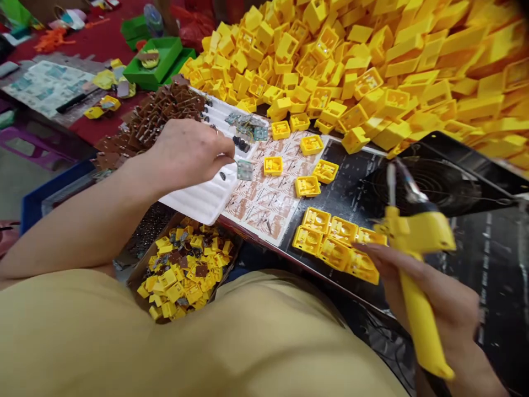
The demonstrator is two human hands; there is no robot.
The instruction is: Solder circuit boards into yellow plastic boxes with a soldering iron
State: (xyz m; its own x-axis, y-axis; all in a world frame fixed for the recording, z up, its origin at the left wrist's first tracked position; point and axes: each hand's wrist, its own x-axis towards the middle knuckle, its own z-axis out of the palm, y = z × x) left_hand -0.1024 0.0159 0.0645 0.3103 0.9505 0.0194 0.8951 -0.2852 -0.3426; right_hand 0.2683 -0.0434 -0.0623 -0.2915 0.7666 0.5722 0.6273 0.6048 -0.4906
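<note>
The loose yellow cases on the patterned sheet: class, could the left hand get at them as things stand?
Probably yes. The left hand hovers right beside the yellow cases with nothing between, but its fingers already pinch a small circuit board, so the grip is taken.

Pretty cramped bench tbh: the big heap of yellow housings (372,60) walls off the whole back and right, spilling down to the white tray (206,198) and the printed sheet (264,204); the pile of brown boards (157,118) blocks the tray's far left corner, and the left hand (185,151) hangs over the tray's middle. Loose housings dot the sheet with small gaps between them; the clearest open patch is the black mat (351,176) between those and the row of housings (334,242) at the near edge; the right hand (438,298) with the yellow soldering gun (417,275) fills the near right.
</note>
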